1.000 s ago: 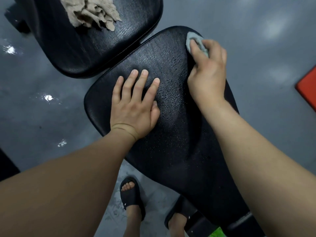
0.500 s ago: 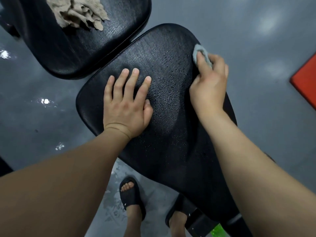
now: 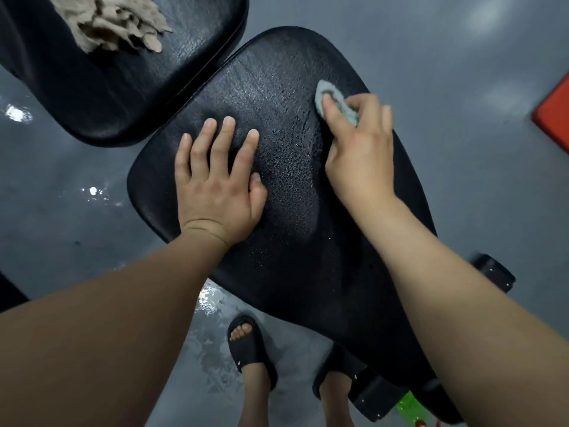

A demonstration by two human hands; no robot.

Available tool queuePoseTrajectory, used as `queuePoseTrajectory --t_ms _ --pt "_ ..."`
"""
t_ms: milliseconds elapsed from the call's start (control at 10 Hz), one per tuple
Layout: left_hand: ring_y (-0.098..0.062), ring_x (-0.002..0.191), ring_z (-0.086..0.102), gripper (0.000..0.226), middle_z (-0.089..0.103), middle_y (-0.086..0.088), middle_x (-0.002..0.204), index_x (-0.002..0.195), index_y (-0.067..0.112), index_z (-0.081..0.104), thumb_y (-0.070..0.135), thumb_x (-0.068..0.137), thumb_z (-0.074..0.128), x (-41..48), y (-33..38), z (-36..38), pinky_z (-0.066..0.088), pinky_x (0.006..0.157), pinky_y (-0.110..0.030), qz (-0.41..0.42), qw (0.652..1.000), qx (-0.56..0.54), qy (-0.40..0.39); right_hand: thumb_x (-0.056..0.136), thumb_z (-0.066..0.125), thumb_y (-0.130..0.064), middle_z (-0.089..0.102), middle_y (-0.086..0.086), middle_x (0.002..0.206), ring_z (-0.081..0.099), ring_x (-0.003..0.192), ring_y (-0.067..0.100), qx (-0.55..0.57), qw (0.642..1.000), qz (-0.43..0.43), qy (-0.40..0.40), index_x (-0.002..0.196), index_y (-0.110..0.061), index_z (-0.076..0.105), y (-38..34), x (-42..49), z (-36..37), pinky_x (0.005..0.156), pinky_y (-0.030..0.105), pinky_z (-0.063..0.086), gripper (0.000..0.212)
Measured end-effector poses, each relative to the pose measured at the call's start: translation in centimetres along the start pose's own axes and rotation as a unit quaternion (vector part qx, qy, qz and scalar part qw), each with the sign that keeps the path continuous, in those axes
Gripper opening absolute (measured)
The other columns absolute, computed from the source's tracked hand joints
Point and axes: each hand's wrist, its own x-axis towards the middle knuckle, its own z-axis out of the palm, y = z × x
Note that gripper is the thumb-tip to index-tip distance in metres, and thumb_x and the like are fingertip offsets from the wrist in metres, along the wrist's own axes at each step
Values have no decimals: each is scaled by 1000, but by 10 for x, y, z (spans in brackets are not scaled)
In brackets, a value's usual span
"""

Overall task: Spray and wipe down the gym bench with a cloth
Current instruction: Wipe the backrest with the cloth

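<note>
You stand on a smooth dark grey floor; pale light reflections shine on it. A red-orange flat panel lies at right.

Right hand w/ grey cloth has slid from the far rim of the black seat pad back along its right side, approx. toward the person. More cloth shows now, bunched under the index finger. Smeared wet streaks lie beside it. Bench foot has come into view at right.

Black bench — grey cloth
</note>
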Motion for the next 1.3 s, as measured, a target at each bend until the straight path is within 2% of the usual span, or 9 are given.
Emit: queuePoseTrajectory --t_ms 100,200,300,400,500,800,1000,1200,1300 --pt "-36 146 35 55 43 -13 156 148 22 51 37 95 49 -1 -1 0 19 122 -55 0 1000 0 -3 88 48 -1 56 16 119 50 99 35 15 998 58 24 138 -20 62 -8 11 6 82 40 47 55" --pt "-36 146 36 55 43 -13 156 148 22 51 37 95 49 -2 -2 0 19 122 -55 1 1000 3 -2 85 44 -1 55 16 125 48 103 35 15 1000 -6 -23 141 -21 59 -17 -21 2 87 42 47 61" --pt "-36 146 36 54 43 -13 156 148 22 51 37 96 49 -1 -2 0 18 123 -55 1 1000 1 -4 85 43 -3 56 16 125 49 103 36 -8 999 -19 -39 143 -23 57 6 -32 -8 86 45 48 62" --pt "-36 147 35 54 43 -13 156 148 22 50 38 96 48 -1 -1 1 18 123 -54 1 1000 -2 -7 86 41 -1 54 20 118 48 100 39 -3 993 119 14 142 -18 57 20 -9 -4 82 44 49 61" --pt "-36 147 34 55 43 -13 157 148 23 51 38 96 48 -1 -2 1 16 124 -53 -1 1000 1 -10 84 42 0 53 20 115 47 99 39 6 994 107 9 140 -16 59 -1 9 3 81 40 46 61" --pt "-36 146 36 54 44 -13 156 147 22 52 39 96 46 0 -2 1 18 123 -54 1 1000 3 0 88 53 0 54 14 125 44 102 33 22 989 -97 -108 142 -20 58 -11 -40 -10 85 44 48 58" --pt "-37 147 35 55 43 -13 157 149 23 50 40 96 46 0 -2 2 17 123 -54 1 1000 2 -7 89 48 -2 53 19 124 48 103 36 13 999 -15 -47 139 -11 58 -26 14 -1 80 36 42 52" --pt "-35 147 34 56 42 -12 158 149 23 49 40 96 47 -1 -2 0 13 124 -51 -2 1000 2 -10 87 54 2 56 15 108 49 97 34 42 990 -86 -105 115 -5 61 -24 -15 -13 80 46 49 29" --pt "-35 147 34 56 42 -13 158 150 23 49 41 97 46 0 -2 0 13 124 -52 -4 1000 0 -13 84 51 1 58 14 111 50 96 32 65 995 -34 -63 131 -6 58 -18 13 -12 87 41 46 47"
